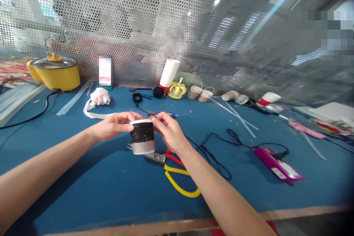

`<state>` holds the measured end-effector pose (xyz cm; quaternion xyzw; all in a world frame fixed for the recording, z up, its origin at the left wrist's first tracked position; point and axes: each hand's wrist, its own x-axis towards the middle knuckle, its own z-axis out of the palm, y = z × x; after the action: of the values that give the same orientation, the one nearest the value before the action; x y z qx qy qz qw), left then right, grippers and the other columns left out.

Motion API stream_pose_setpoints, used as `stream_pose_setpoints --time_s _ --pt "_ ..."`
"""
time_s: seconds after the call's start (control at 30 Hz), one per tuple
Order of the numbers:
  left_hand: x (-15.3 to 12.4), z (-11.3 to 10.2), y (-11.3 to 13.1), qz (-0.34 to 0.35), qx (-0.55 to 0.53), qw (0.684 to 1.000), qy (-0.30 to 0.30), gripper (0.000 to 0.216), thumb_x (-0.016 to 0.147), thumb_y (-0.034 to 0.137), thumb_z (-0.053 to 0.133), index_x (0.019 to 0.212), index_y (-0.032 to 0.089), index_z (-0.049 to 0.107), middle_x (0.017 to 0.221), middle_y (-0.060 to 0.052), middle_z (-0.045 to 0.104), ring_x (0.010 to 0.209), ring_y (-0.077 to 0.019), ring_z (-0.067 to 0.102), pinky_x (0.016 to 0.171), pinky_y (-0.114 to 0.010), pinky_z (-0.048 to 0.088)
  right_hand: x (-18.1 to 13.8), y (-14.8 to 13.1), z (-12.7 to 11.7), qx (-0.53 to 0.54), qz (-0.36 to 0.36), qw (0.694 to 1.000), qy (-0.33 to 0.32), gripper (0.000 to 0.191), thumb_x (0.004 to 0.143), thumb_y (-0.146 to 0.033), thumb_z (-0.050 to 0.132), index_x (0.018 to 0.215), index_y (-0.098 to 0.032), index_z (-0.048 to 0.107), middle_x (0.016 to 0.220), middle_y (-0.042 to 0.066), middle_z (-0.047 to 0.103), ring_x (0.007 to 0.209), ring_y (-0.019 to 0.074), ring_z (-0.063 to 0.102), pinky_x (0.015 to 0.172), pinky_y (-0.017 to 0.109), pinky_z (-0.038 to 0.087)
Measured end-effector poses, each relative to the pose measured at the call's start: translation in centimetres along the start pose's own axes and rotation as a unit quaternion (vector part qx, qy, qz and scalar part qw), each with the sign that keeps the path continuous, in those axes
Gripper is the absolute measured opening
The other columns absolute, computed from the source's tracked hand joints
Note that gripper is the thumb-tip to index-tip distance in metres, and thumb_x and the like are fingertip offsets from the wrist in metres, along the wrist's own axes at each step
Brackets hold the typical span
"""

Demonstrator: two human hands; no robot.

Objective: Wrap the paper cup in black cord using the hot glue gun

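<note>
Between my two hands is a small paper cup [142,132] with a white rim. Black cord is wrapped around its upper part, and a pale brownish band shows below. My left hand [114,124] grips the cup's left side near the rim, thumb in front. On the right, my right hand [170,131] pinches the rim; its fingertips are partly hidden. A black cord [142,108] runs from behind the cup to a small coil [137,98]. Scissors [181,190] with red and yellow handles lie under and behind the cup, partly covered by my right forearm.
A yellow electric pot [59,75], a phone [105,72] and crumpled white ribbon [99,97] stand left. Stacked paper cups [170,73], a yellow crown-like piece [177,90] and small baskets [206,95] line the back. A purple power strip [276,166] with black cable lies right.
</note>
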<state>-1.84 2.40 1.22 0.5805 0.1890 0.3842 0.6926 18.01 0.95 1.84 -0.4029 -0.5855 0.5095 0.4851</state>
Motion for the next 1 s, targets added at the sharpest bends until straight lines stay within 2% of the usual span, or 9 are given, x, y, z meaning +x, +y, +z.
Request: stream_pose_setpoints --time_s 0.23,0.37,0.43,0.6,0.77,0.9,1.0 --pt "0.1 -0.5 -0.5 -0.01 0.011 0.999 0.038 0.015 0.066 0.026 0.069 0.072 0.015 0.059 0.112 -0.006 0.057 0.107 -0.0233 0.049 0.094 -0.039 0.032 0.1 -0.2 -0.4 -0.16 -0.075 0.984 0.026 0.022 0.075 -0.039 0.055 0.066 -0.021 0.045 0.063 -0.004 0.045 0.058 0.0105 0.042 0.056 0.024 0.037" --pt "0.2 -0.8 -0.8 -0.029 0.101 0.993 0.049 0.021 0.067 0.03 0.067 0.076 0.015 0.056 0.118 -0.009 0.054 0.113 -0.0257 0.045 0.095 -0.04 0.031 0.0 -0.7 -0.3 -0.245 -0.14 0.959 0.011 0.018 0.079 -0.031 0.05 0.067 -0.021 0.042 0.065 -0.002 0.047 0.06 0.0114 0.045 0.059 0.025 0.039" --pt "0.2 -0.7 -0.9 -0.023 0.166 0.984 0.055 0.024 0.066 0.031 0.068 0.077 0.015 0.054 0.12 -0.011 0.052 0.114 -0.0264 0.044 0.095 -0.041 0.031 -0.1 -0.9 -0.1 -0.284 -0.177 0.942 0.007 0.015 0.08 -0.027 0.048 0.067 -0.021 0.041 0.067 -0.001 0.049 0.063 0.0122 0.047 0.062 0.026 0.04" --pt "0.3 0.1 -0.8 0.041 0.317 0.945 0.076 0.023 0.067 0.029 0.066 0.082 0.017 0.053 0.122 -0.012 0.049 0.116 -0.0257 0.042 0.098 -0.041 0.028 -0.1 -0.6 0.4 -0.376 -0.246 0.893 -0.005 0.014 0.079 -0.018 0.045 0.068 -0.022 0.038 0.068 0.001 0.05 0.065 0.0138 0.048 0.064 0.028 0.041" --pt "0.4 1.1 -1.1 0.08 0.377 0.918 0.095 0.014 0.068 0.024 0.062 0.079 0.016 0.058 0.116 -0.012 0.053 0.117 -0.0262 0.042 0.099 -0.041 0.029 -0.1 -0.1 1.1 -0.425 -0.291 0.856 -0.033 0.016 0.081 -0.016 0.041 0.067 -0.022 0.036 0.071 0.005 0.052 0.071 0.0172 0.05 0.068 0.033 0.042" --pt "0.3 1.5 -1.3 0.079 0.371 0.918 0.111 0.007 0.07 0.022 0.059 0.075 0.017 0.059 0.111 -0.011 0.055 0.114 -0.0256 0.044 0.098 -0.041 0.03 -0.2 0.0 1.4 -0.427 -0.297 0.853 -0.04 0.015 0.081 -0.015 0.042 0.068 -0.022 0.036 0.072 0.005 0.053 0.073 0.0175 0.05 0.07 0.034 0.042" --pt "0.2 1.6 -1.2 0.079 0.369 0.918 0.121 0.006 0.07 0.021 0.059 0.074 0.017 0.06 0.111 -0.011 0.056 0.115 -0.0259 0.043 0.098 -0.042 0.029 -0.2 -0.1 1.3 -0.401 -0.277 0.873 -0.038 0.013 0.081 -0.018 0.044 0.069 -0.022 0.039 0.073 0.004 0.054 0.072 0.0165 0.051 0.07 0.032 0.043"
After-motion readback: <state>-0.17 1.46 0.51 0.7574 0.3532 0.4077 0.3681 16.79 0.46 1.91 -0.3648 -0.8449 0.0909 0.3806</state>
